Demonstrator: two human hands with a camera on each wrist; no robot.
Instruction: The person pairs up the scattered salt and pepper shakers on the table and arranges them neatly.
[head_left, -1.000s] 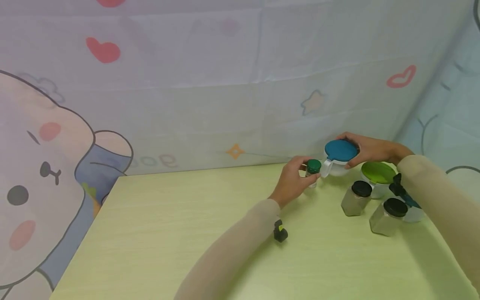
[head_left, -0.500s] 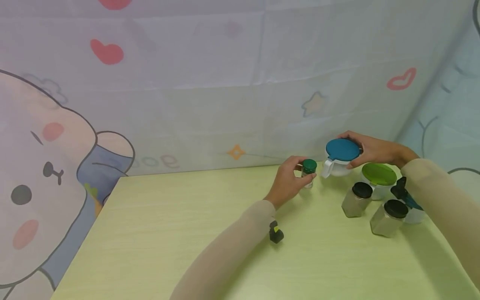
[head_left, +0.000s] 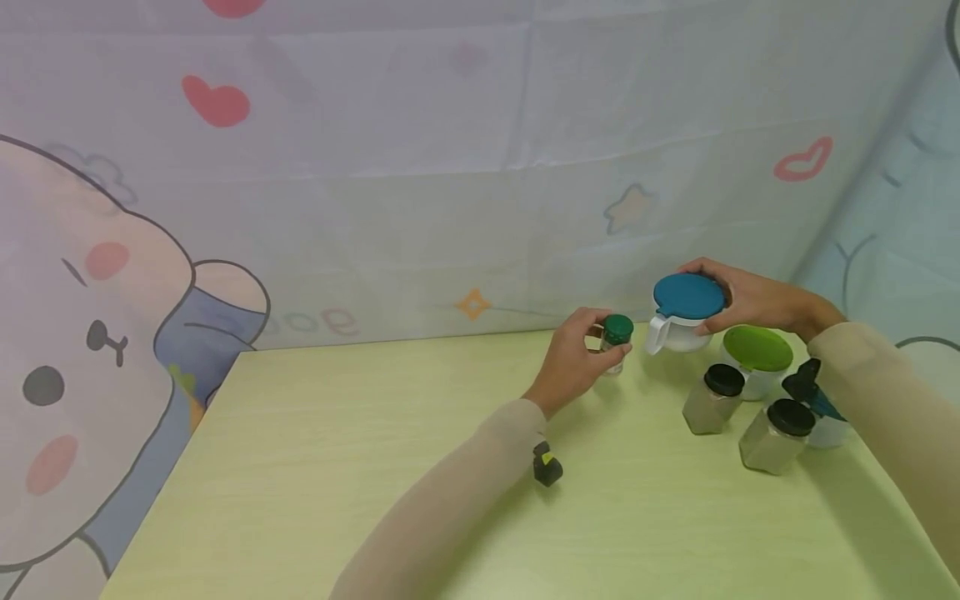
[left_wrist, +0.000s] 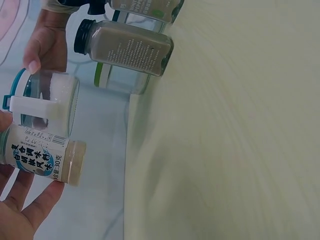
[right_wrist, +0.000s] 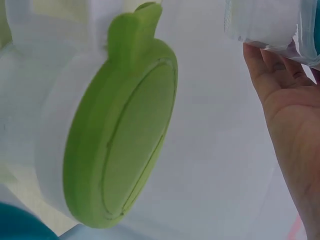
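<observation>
My left hand [head_left: 572, 362] grips a small seasoning bottle [left_wrist: 42, 155] with a green cap [head_left: 618, 327] and a printed label; powder shows at its base. To its right, my right hand [head_left: 753, 300] grips a clear seasoning pot [left_wrist: 62, 100] with a blue lid [head_left: 688, 297] and a white handle, turned toward the bottle. White grains show inside the pot. Both containers are upright near the table's back edge, and the left wrist view shows them lifted off the surface. In the right wrist view the held pot [right_wrist: 270, 22] is cut off at the top right corner.
Just in front of the right hand stands a pot with a green lid [head_left: 757, 348]. Two black-capped jars [head_left: 711, 402] of powder stand nearer. Another blue-lidded pot [head_left: 828, 429] sits partly behind the right sleeve. A printed cloth [head_left: 420, 208] hangs behind the pale table [head_left: 337, 467].
The left hand has drawn slightly left with the bottle, widening the gap to the pot. The right hand has risen slightly and shifted right with the blue-lidded pot.
</observation>
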